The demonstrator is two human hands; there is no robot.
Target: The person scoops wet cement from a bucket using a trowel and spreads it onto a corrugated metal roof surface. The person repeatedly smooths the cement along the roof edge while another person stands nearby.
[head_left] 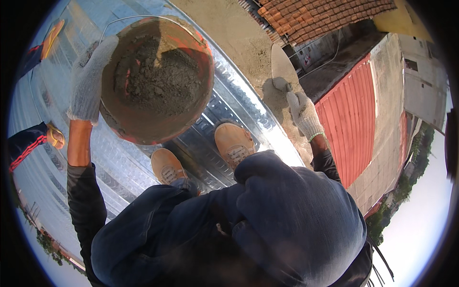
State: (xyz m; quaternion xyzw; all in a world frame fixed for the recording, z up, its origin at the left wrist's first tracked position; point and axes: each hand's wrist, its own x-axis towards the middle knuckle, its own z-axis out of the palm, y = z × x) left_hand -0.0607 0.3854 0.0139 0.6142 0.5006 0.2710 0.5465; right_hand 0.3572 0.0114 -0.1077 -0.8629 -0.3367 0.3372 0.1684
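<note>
Metal edge (255, 107) runs between bucket (158, 81) and trowel (282, 64).

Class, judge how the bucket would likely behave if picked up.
The bucket is probably heavy, with so much mortar inside. That mortar looks thick and clumpy, so it likely won't slosh. The thin wire handle may swing.

Bucket (155, 125): red, smeared grey-brown inside. Mortar (165, 79): dark grey, lighter in sun. Trowel (283, 66): dull grey-brown. Left glove (90, 81) and right glove (304, 114): off-white knit, the left stained grey; greenish edging at the right cuff. Sleeves (85, 196): black. Jeans (296, 215): dark blue. Shoes (233, 141): tan, laces paler. Metal sheeting (119, 174): silver-blue, ribbed in parallel lines. Co-worker's trousers (28, 147): navy, red side stripes; sandal (58, 137) yellow. Roof tiles (320, 19): orange-brown, in rows. Corrugated roof panel (349, 117): faded red, striped by ridges.
</note>
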